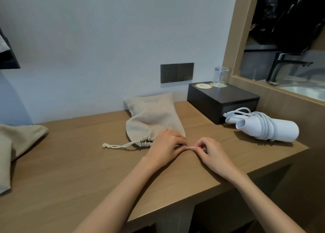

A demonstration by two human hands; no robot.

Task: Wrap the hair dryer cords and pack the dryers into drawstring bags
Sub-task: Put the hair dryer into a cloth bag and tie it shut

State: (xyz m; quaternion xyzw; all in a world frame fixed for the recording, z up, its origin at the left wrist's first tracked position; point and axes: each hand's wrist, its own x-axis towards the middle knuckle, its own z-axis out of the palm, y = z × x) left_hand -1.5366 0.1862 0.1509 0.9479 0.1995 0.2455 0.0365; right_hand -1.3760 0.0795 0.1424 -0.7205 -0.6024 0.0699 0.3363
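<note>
A filled beige drawstring bag (153, 116) lies on the wooden counter (79, 162), its mouth gathered tight. One knotted drawstring end (119, 146) trails out to the left. My left hand (167, 146) rests at the bag's mouth and pinches the other drawstring. My right hand (209, 151) pinches the same drawstring (190, 148) a little to the right; the cord runs short between both hands. A white hair dryer (269, 128), with its cord wound around its body, lies on the counter at the right.
Another beige cloth bag (15, 141) lies flat at the counter's left edge. A black box (223, 100) with an upturned glass (220, 77) stands at the back right, below a wall socket (176, 72). A sink and black tap (284, 65) show beyond the frame at right.
</note>
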